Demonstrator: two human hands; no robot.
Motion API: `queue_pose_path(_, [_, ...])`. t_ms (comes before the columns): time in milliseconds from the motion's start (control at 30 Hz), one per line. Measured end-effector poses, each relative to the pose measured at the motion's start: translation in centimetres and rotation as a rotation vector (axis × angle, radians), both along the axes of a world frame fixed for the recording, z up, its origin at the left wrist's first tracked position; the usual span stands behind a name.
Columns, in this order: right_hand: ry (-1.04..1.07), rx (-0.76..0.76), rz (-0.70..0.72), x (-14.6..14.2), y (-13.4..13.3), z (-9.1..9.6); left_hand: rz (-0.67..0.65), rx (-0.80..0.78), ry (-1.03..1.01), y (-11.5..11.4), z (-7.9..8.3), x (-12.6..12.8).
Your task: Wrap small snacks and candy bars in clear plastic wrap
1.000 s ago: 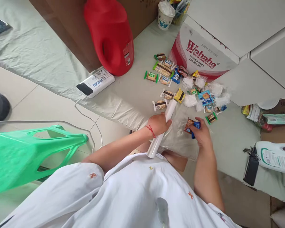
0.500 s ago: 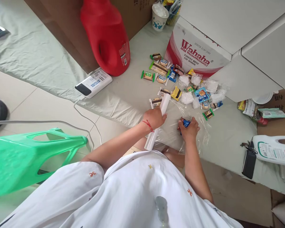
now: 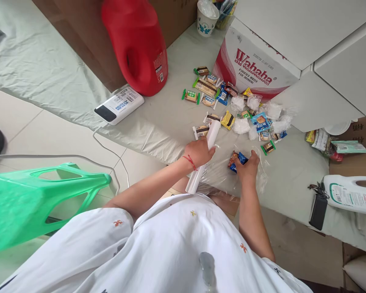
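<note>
My left hand [image 3: 199, 151] is closed around a white roll of cling film [image 3: 212, 136] lying at the near edge of the cloth-covered table [image 3: 158, 122]. A clear sheet of film [image 3: 222, 173] stretches from the roll to the right. My right hand [image 3: 247, 169] presses blue and brown wrapped snacks [image 3: 235, 158] onto that sheet, fingers curled over them. Beyond both hands lies a scatter of several wrapped snacks [image 3: 228, 103] and small film-wrapped bundles [image 3: 240, 126].
A red jug [image 3: 136, 44] stands at the back, a white power bank [image 3: 118, 105] with a cable beside it. A Wahaha carton [image 3: 253, 73], paper cup [image 3: 205, 18], white bottle [image 3: 350, 194] and black pouch [image 3: 315, 211] sit to the right. A green stool [image 3: 39, 199] is at left.
My right hand pulled the blue and brown snacks leftward toward me on the film, then shifted slightly right again. My left hand stays on the roll.
</note>
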State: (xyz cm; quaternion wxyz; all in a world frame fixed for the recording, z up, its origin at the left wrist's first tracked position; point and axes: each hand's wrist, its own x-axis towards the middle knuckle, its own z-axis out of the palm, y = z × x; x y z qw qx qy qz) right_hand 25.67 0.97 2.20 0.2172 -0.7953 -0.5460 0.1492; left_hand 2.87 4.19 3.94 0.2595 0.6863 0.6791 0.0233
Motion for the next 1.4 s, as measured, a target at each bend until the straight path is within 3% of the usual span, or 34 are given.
queue_pose_path(233, [-0.044,-0.058,0.056,-0.3,0.8,0.5,0.002,-0.015,0.0,-0.1,0.0,0.0])
queue_pose_path(333, [-0.133,0.033,0.073,0.0,2.2,1.4,0.008,-0.021,-0.006,-0.1,0.0,0.0])
queue_pose_path(400, [-0.182,0.068,0.135,-0.2,4.5,2.3,0.01,-0.027,-0.009,-0.1,0.0,0.0])
queue_pose_path(467, [-0.226,0.027,0.285,-1.0,8.0,3.2,0.015,-0.028,-0.004,-0.1,0.0,0.0])
queue_pose_path(600, [-0.389,-0.18,0.68,-3.4,16.3,4.2,0.015,-0.022,0.004,-0.1,0.0,0.0])
queue_pose_path(700, [-0.53,-0.394,0.804,-4.9,20.6,4.5,0.021,-0.043,-0.001,-0.1,0.2,0.1])
queue_pose_path(767, [-0.623,-0.428,0.858,-5.4,21.7,4.9,0.034,-0.06,-0.006,-0.1,0.3,0.1])
queue_pose_path(933, [-0.669,-0.215,0.822,-3.9,19.5,8.2,0.031,-0.055,-0.013,-0.1,0.2,0.0])
queue_pose_path(1000, [-0.616,-0.172,0.84,-2.8,17.0,10.0,0.025,-0.044,-0.014,-0.1,0.1,0.0])
queue_pose_path(1100, [-0.559,-0.237,0.977,-1.7,12.3,11.6,0.024,-0.041,-0.017,-0.1,0.1,0.0])
queue_pose_path(1233, [-0.656,-0.337,1.069,-1.6,6.9,10.1,0.033,-0.026,-0.008,-0.1,0.1,0.0])
queue_pose_path(1400, [-0.704,-0.279,0.952,-2.0,4.1,7.3,0.046,-0.019,-0.012,-0.1,0.1,0.2])
